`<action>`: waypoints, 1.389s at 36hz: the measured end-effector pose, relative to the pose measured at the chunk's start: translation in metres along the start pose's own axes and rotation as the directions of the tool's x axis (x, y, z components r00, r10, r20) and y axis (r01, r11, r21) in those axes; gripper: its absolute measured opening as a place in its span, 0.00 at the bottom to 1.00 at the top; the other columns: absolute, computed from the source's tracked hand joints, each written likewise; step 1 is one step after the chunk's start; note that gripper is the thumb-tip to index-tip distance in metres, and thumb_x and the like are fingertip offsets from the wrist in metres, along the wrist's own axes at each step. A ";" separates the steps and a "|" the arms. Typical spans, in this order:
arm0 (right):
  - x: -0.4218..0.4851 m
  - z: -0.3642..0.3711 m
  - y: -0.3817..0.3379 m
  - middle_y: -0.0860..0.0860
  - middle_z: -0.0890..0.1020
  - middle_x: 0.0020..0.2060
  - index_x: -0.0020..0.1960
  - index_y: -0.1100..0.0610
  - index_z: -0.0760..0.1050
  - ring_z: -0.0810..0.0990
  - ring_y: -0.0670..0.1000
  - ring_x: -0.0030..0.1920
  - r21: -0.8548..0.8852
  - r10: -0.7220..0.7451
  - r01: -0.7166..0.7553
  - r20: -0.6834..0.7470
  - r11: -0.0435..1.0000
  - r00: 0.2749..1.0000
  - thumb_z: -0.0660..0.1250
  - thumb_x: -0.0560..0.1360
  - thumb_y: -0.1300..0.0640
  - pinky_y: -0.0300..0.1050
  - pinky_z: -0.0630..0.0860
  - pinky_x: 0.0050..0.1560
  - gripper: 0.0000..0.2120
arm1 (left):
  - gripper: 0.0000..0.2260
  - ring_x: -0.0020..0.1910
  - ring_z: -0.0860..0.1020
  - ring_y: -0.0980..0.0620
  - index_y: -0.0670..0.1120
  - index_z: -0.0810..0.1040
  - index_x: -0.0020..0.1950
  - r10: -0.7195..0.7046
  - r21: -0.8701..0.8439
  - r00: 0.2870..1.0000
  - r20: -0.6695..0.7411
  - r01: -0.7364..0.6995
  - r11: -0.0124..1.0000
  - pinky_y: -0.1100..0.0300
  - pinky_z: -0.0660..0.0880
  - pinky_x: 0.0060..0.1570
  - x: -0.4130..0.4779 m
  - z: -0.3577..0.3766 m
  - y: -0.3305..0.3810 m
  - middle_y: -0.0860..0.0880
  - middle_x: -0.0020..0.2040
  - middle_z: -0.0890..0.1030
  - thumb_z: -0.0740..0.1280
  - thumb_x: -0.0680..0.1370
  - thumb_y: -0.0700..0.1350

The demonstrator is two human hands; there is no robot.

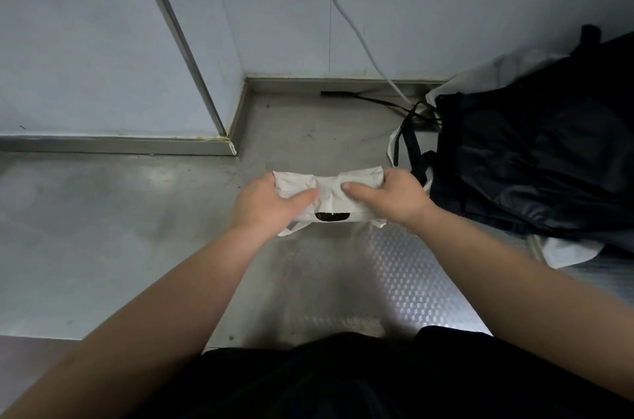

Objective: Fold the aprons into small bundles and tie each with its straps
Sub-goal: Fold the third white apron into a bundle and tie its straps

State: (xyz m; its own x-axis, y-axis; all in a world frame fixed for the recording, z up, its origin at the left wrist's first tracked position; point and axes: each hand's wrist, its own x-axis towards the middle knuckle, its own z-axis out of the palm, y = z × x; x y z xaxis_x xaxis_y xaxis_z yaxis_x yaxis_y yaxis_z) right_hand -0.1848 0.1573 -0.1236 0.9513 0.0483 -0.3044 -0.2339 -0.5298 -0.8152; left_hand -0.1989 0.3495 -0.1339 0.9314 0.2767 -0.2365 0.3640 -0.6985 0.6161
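I have the white apron bundle (329, 194) in view now, folded into a short, thick roll on the steel counter (137, 247), just left of the dark pile of aprons (535, 158) and not quite touching it as far as I can tell. A black mark (332, 217) shows on the bundle's near edge, and a loose white strap end (291, 230) trails out from the end farthest from the pile.

The left hand (271, 202) grips that far end, fingers curled under the cloth, thumb (305, 197) pressed flat on top. The right hand (394, 195) grips the end nearest the pile the same way, its thumb (356, 190) lying along the top. 2 hands, 1 bundle, both clamped on.

The pile itself is heaped dark fabric, with black straps (411, 144) hanging off its left side toward the bundle. White cloth (569, 250) pokes out from under the pile's near side.

Beyond the pile, a white cable (356, 31) runs down the pale wall (85, 41) and reaches the counter near the pile's far corner. On the near side of the pile, the counter has an embossed steel patch (404, 281) catching the light.
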 end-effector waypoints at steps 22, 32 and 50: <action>-0.022 0.012 0.018 0.49 0.71 0.29 0.31 0.57 0.66 0.72 0.52 0.36 -0.290 -0.040 0.023 -0.052 0.957 0.998 0.63 0.76 0.49 0.40 0.62 0.28 0.18 | 0.18 0.52 0.77 0.43 0.46 0.74 0.55 0.191 0.419 0.971 0.144 -0.235 0.877 0.57 0.69 0.41 -0.041 0.047 0.033 0.44 0.52 0.77 0.68 0.69 0.52; -0.017 0.022 0.029 0.51 0.72 0.28 0.30 0.56 0.68 0.71 0.49 0.31 -0.224 0.102 -0.054 0.205 0.973 0.973 0.60 0.78 0.48 0.41 0.65 0.33 0.21 | 0.18 0.45 0.75 0.38 0.44 0.66 0.31 0.129 0.386 0.898 0.421 -0.305 0.871 0.54 0.65 0.35 -0.032 0.029 0.031 0.35 0.45 0.78 0.59 0.80 0.49; -0.006 0.030 0.028 0.55 0.70 0.26 0.35 0.63 0.72 0.70 0.49 0.24 0.393 0.204 -0.286 0.238 0.874 0.950 0.64 0.75 0.66 0.41 0.67 0.26 0.10 | 0.08 0.31 0.78 0.47 0.45 0.68 0.40 0.036 -0.180 0.881 0.471 0.056 0.982 0.59 0.74 0.33 -0.007 0.031 -0.007 0.44 0.34 0.79 0.63 0.79 0.39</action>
State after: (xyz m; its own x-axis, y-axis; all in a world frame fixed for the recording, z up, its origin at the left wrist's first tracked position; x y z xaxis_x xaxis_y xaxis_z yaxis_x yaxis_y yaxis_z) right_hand -0.2032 0.1676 -0.1593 0.8079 0.1392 -0.5727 -0.5556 -0.1442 -0.8189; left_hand -0.2077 0.3320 -0.1604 0.8364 -0.0924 -0.5403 0.4086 -0.5520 0.7269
